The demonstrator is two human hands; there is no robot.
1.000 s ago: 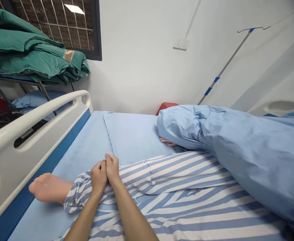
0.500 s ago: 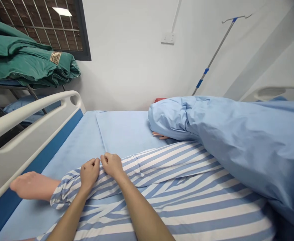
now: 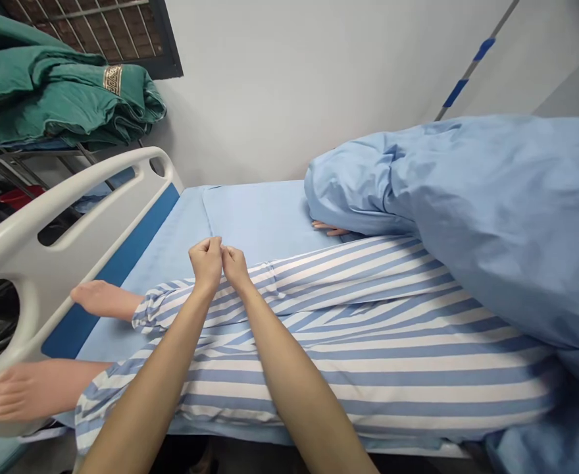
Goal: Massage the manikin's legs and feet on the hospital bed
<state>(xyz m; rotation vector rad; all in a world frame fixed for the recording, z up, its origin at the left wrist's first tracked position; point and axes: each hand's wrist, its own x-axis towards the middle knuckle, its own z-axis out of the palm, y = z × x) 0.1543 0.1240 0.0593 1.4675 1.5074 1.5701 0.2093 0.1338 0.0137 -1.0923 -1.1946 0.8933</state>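
**Left hand and right hand have drawn together at the striped pyjama leg**

Fingers curl inward, tips meeting at its upper edge; whether they pinch cloth, I cannot tell. A bare foot pokes from the cuff nearby, and a second foot lies past the white bed rail. Blue quilt bunches on the blue sheet; green blankets sit on a metal rack.
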